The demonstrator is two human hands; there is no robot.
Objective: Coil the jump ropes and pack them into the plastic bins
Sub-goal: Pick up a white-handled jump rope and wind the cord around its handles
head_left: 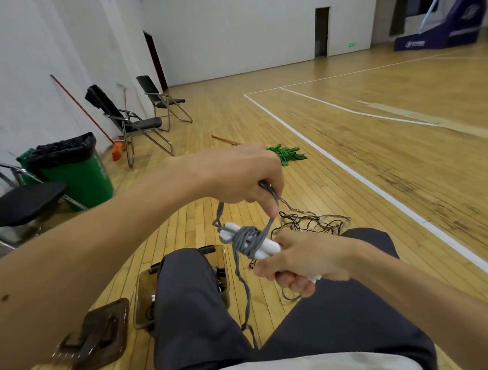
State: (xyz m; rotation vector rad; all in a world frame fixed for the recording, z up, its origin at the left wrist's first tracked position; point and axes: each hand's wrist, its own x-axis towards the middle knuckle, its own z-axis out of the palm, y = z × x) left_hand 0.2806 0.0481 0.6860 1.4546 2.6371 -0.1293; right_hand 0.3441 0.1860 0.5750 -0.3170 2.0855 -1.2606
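Right hand [300, 264] clamps the white plastic rope handles [230, 231] as anchor. Left hand [236, 176] pinches the grey woven cord [248, 239] taut above, likely tightening the wraps. Translucent brown plastic bin [143, 292] sits close.

Grey rope [247, 239], white handles [266, 247]

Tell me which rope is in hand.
The grey rope, wound round white handles: the right hand grips the handles, the left hand pinches a strand. The dark rope lies tangled on the floor.

Jump rope [248, 238] in left hand [236, 176], right hand [298, 264]
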